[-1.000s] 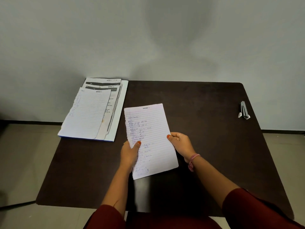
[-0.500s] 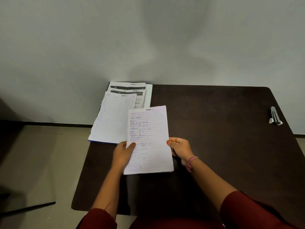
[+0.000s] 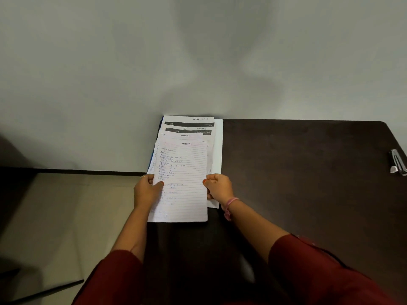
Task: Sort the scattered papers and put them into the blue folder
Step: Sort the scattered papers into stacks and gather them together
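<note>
Now over the stack, one lined sheet, pinched by left hand and right hand.

Two hands, one folder (blue-edged)

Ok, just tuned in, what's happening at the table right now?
A person holds a handwritten lined sheet by its side edges, left hand and right hand, over the paper stack at the table's far left corner. A blue folder edge peeks out beneath the stack.
</note>
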